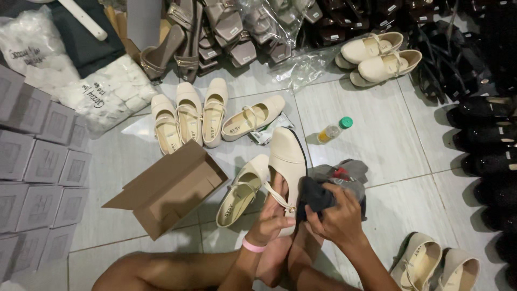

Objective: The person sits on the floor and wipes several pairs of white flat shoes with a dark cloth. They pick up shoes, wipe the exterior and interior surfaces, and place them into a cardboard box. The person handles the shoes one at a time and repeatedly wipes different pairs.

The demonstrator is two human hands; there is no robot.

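Left hand (272,215) is wrapped around a cream shoe (286,161), fingers curled over the strap and the inner edge, holding it sole-side toward the camera with the toe pointing away. There's a pink band (253,246) on that wrist. Right hand (338,218) is closed on a dark cloth (316,196), fingers bunched tight, with the cloth pressed against the shoe's side near the heel. The shoe is held just above the white tile floor (388,156), centre frame, over the person's legs.

A second cream shoe (241,191) lies on the floor touching the held one on its left, opening up. A grey rag with a red patch (344,172) sits just behind the right hand; can't tell whether it's one piece with the dark cloth.

An open cardboard box (169,188) sits left of the shoes, flaps spread. Four more cream shoes (210,116) are lined up beyond it. A small bottle with a green cap (335,129) lies on its side near the middle. A stack of grey boxes (37,161) fills the left edge. Another cream pair (379,56) is at top right, and one more (436,264) at bottom right. Dark shoes (484,134) run down the right edge.
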